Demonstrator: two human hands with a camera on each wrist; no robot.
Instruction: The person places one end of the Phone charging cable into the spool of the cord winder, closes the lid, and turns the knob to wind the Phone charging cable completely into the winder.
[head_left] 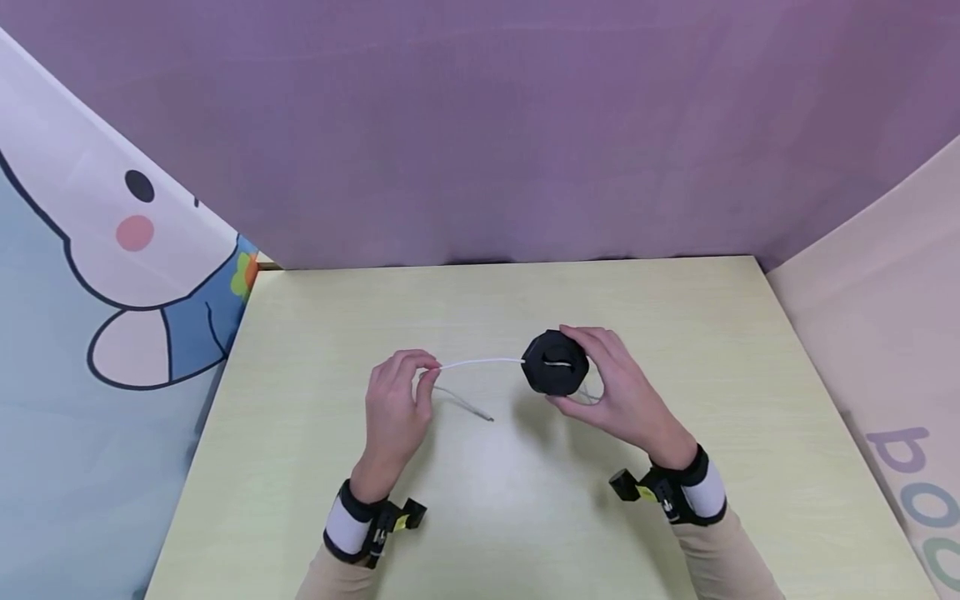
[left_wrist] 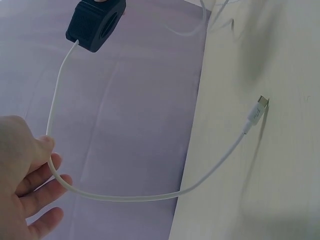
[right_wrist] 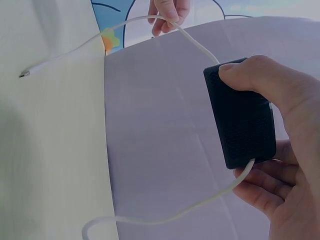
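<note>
A black many-sided cable winder (head_left: 553,377) is gripped between the thumb and fingers of my right hand (head_left: 626,392), raised over the table. White cable (head_left: 480,361) runs out of its left side to my left hand (head_left: 397,408), which pinches it between thumb and fingertips. Beyond that pinch the free end hangs down, and its metal-tipped plug (left_wrist: 257,111) is close to the tabletop. In the right wrist view, another length of cable (right_wrist: 175,216) leaves the winder's opposite side and curves away. My right palm is partly hidden behind the winder.
A pale wood-grain table (head_left: 480,533) lies beneath both hands. Purple cloth (head_left: 480,133) hangs along its far edge. A cartoon-printed cloth (head_left: 135,350) stands on the left, and a pale lettered one (head_left: 877,333) on the right.
</note>
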